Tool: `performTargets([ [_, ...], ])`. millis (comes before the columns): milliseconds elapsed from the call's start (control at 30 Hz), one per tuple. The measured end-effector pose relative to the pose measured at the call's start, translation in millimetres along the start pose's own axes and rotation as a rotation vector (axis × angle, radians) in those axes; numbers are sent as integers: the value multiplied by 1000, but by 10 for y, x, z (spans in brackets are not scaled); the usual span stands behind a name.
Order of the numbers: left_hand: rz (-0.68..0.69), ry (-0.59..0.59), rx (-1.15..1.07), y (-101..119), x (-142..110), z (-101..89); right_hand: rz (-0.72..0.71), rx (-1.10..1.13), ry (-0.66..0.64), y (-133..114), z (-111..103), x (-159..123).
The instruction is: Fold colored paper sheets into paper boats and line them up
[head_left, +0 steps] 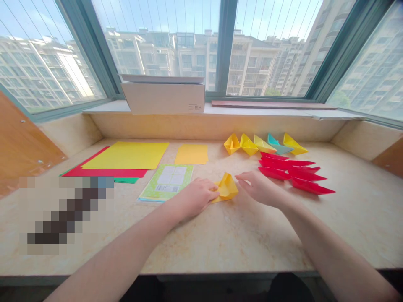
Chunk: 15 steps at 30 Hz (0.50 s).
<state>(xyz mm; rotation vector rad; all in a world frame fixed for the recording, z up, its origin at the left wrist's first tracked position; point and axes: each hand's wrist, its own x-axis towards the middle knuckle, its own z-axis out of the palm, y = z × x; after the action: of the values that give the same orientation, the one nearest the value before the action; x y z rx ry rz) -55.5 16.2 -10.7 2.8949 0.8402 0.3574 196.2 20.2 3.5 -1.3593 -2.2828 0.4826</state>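
A partly folded yellow paper piece (227, 187) lies on the marble tabletop (220, 235) between both hands. My left hand (195, 196) is closed on its left edge, fingers curled around the paper. To the right of the piece, my right hand (260, 188) has its fingers loosely apart and its fingertips close to the paper. Behind them stands a row of folded paper boats (248, 144), mostly yellow with one teal boat (276, 146). Several red folded paper shapes (292, 172) lie just right of my right hand.
Flat sheets of yellow (127, 155), red (103, 172) and green paper are stacked at the left, with a small orange-yellow sheet (192, 154) and a printed green packet (166, 181) nearby. A white cardboard box (163, 95) sits on the windowsill. A blurred patch covers the near left.
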Motion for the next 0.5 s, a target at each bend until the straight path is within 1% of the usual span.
performTargets([
  [33,2,-2,11,4,-1,-2,-23,5,-38,3,28,4],
  [100,8,-3,36,16,-1,-14,-69,18,-71,-39,74,3],
  [233,32,1,98,38,-4,-44,-151,57,-50,-210,105,-13],
  [333,28,17,103,26,-10,-38,-212,76,-62,-301,103,-14],
  [433,37,29,79,-1,-9,-25,-268,83,-71,-316,112,-1],
  [500,55,26,53,-13,-4,-25,-281,92,-66,-295,131,9],
])
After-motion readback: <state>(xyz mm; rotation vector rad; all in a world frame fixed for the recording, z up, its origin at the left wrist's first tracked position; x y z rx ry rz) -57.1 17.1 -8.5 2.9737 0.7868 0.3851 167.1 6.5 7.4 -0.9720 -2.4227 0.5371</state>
